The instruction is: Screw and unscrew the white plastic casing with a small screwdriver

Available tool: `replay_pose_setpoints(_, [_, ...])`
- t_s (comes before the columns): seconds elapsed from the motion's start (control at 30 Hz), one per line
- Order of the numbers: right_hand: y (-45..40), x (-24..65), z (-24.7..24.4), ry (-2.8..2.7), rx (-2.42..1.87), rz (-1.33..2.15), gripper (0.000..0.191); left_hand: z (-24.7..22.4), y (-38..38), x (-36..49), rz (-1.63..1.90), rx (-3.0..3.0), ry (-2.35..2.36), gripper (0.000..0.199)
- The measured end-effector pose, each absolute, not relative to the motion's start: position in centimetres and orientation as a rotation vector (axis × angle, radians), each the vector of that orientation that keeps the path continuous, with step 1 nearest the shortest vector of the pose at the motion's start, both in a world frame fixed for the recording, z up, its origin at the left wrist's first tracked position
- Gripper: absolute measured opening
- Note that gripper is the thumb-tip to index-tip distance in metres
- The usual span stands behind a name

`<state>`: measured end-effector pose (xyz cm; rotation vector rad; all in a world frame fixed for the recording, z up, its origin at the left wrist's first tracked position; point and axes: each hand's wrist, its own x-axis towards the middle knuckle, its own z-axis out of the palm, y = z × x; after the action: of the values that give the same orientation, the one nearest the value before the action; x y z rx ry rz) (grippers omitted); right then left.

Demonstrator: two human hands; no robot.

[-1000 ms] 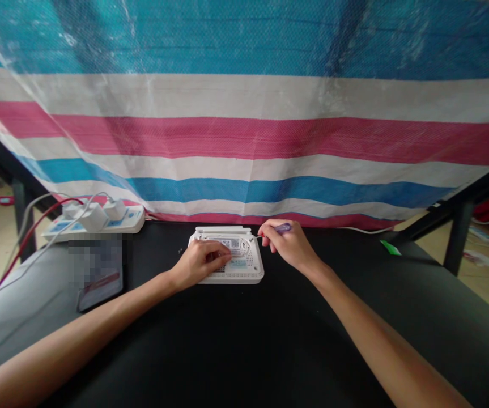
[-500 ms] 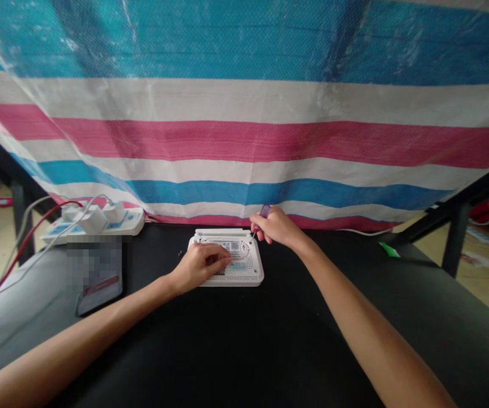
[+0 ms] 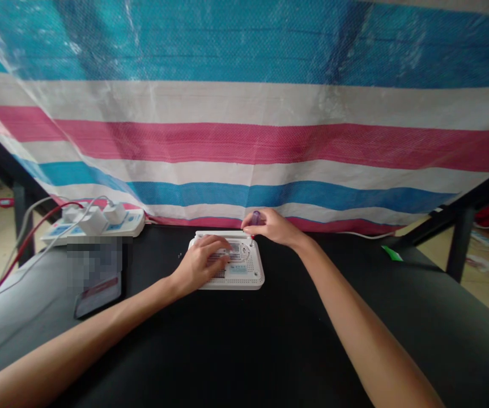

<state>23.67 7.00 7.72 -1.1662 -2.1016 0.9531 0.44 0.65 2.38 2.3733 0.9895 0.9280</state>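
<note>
Left hand (image 3: 197,262): fingers and thumb parted, resting on router (image 3: 248,276) | right hand (image 3: 275,226): pinching screwdriver (image 3: 256,217) at router's far right corner | router: on black table (image 3: 227,351), right of phone (image 3: 100,297) and power strip (image 3: 134,223)

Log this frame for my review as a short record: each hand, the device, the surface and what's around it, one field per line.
Left hand: resting on the device
Right hand: gripping a purple-handled tool at the device's far right corner
Device: white, vented, lying flat
Surface: black tabletop
Left side: power strip, dark phone
Right side: small green item
Backdrop: striped sheet
</note>
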Motion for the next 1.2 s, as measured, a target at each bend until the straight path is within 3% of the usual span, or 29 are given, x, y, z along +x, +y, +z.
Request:
replay_pose_setpoints(0.23, [5.7, 22.6, 6.1, -1.645, -0.713, 1.467, 0.011, 0.8, 0.7, 1.1, 0.750, 2.661, 1.324, 0.035])
replay_pose_setpoints(0.43, [5.8, 22.1, 5.1, -1.437, -0.570, 1.613, 0.049, 1.0, 0.5, 1.1, 0.610, 2.796, 1.343, 0.037])
replay_pose_setpoints(0.53, [5.8, 22.0, 5.0, -1.406, -0.590, 1.591, 0.042, 1.0, 0.5, 1.0, 0.583, 2.815, 1.351, 0.037])
replay_pose_setpoints(0.77, [5.3, 21.0, 4.8, -1.357, -0.666, 1.173, 0.037, 0.8, 0.7, 0.9, 0.566, 2.826, 1.340, 0.039])
replay_pose_setpoints(0.97, [5.3, 22.8, 6.5, -1.946, -1.066, 0.533, 0.029, 1.0, 0.6, 0.8, 0.584, 2.838, 1.310, 0.040])
replay_pose_setpoints(1.2, [3.5, 23.2, 9.9, -2.386, -1.346, 0.119, 0.023, 0.2, 1.0, 0.8, 0.655, 2.860, 1.299, 0.037])
